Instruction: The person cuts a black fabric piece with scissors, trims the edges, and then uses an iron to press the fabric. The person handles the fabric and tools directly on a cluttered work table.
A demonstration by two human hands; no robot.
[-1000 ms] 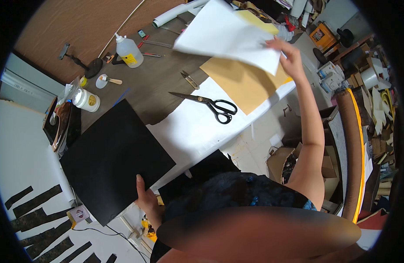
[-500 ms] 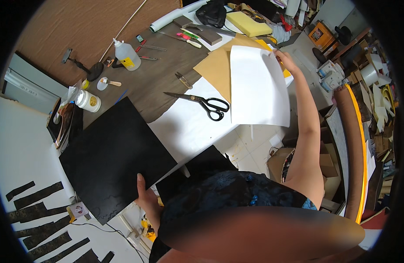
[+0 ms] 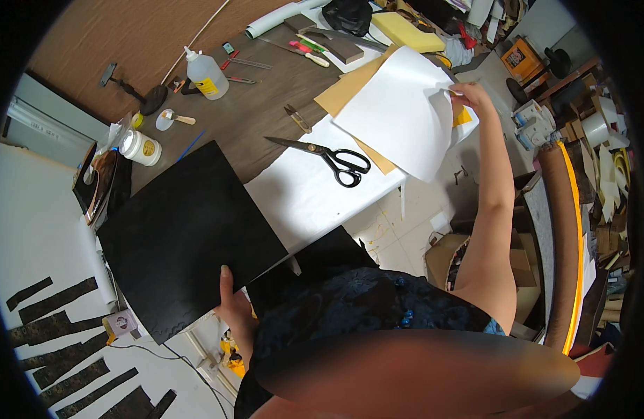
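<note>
My left hand (image 3: 234, 307) grips the lower right edge of a large black sheet (image 3: 189, 237), its thumb lying on top and its fingers hidden underneath. Out to the right, my right hand (image 3: 471, 98) pinches the right edge of a big white sheet (image 3: 395, 108), which bends and hangs partly past the table edge. Beneath that white sheet lies a tan sheet (image 3: 329, 96). Between the two sheets, black-handled scissors (image 3: 336, 162) rest on white paper (image 3: 294, 202) spread along the table. Small thread snips (image 3: 297, 119) lie just beyond them.
Toward the back left stand a clear squeeze bottle (image 3: 207, 75), a white jar (image 3: 140, 148) and a brush (image 3: 181, 119). Pens (image 3: 311, 54), a grey block (image 3: 339, 47) and a yellow sponge (image 3: 408, 31) sit at the back. Black strips (image 3: 56, 328) lie on the left surface.
The white sheet has swung left and tilted, covering more of the tan sheet, and now curls at its right side. My right hand has shifted slightly right. My left hand still holds the black sheet.
</note>
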